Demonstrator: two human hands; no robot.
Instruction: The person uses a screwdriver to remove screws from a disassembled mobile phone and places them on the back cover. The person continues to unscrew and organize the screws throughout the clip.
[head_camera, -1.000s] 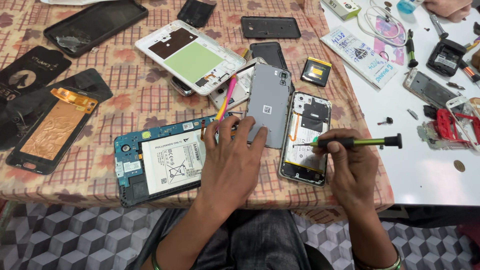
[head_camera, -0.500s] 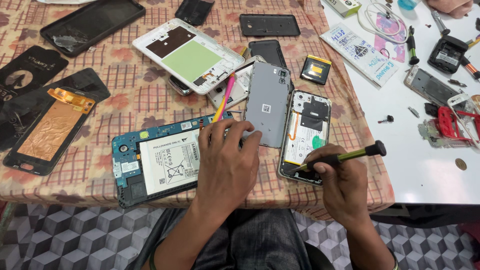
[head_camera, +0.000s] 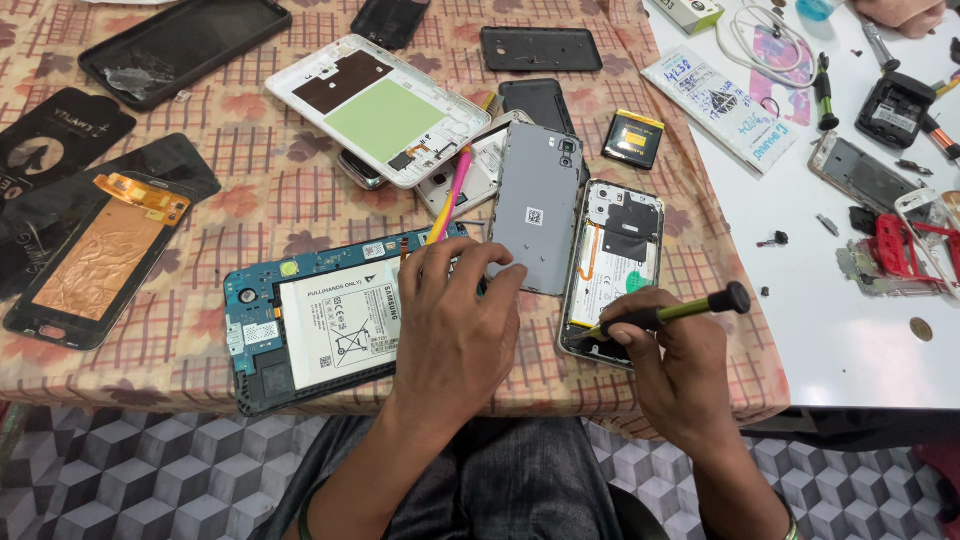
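Right hand: the right hand (head_camera: 672, 350) was closed in a pinch around a green-handled screwdriver (head_camera: 668, 314), fingers curled, near the front edge of the tabletop.
Screwdriver axis: its long axis ran nearly level, black cap end toward the right and slightly up, tip pointing left and down into the lower end of the opened phone (head_camera: 615, 268).
Opened phone: it lay with its long axis running from front edge toward back, tilted a little right at the top, on the checked tablecloth (head_camera: 260, 190) beside the white table (head_camera: 850, 300).
Left hand: the left hand (head_camera: 455, 320) lay spread, palm down, fingers open and holding nothing; it covered the right end of the opened tablet (head_camera: 320, 325), fingertips touching the lower edge of the grey back cover (head_camera: 538, 205).
Pink tool: a pink stick (head_camera: 450, 195) slanted up from behind the left hand's fingers.
Change: compared with half a second earlier, the screwdriver tip had dropped further toward the phone's bottom end and the handle lay flatter; the left hand stayed put.
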